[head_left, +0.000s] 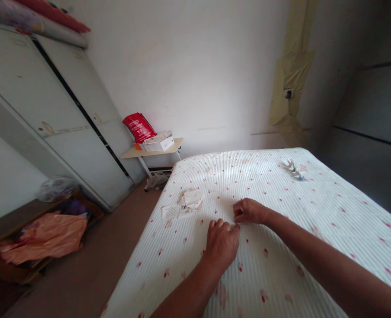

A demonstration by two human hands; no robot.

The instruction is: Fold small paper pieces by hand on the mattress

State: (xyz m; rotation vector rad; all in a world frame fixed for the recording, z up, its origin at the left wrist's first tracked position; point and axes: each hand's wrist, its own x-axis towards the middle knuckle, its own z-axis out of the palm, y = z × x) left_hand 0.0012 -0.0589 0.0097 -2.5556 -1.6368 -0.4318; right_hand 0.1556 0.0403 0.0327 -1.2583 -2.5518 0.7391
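My left hand [222, 243] is low over the bed, its fingers curled and the thumb stretched toward my right hand. My right hand [250, 211] is just ahead and to the right, fingers pinched together. The two hands nearly meet at the fingertips; whatever lies between them is hidden or too small to make out. Under both is a white striped bedspread [265, 265] with red dots and faded flowers. Left of the hands, a small pile of printed paper slips [191, 198] rests on it. Farther off on the right sits a cluster of small whitish pieces [293, 170].
Beyond the bed's far left corner, a small table [132, 153] bears a red bag [138, 127] and a white box [162, 143]. A sliding-door cupboard [66, 106] stands at left. Below it, an orange plastic bag [46, 236] lies on a low shelf.
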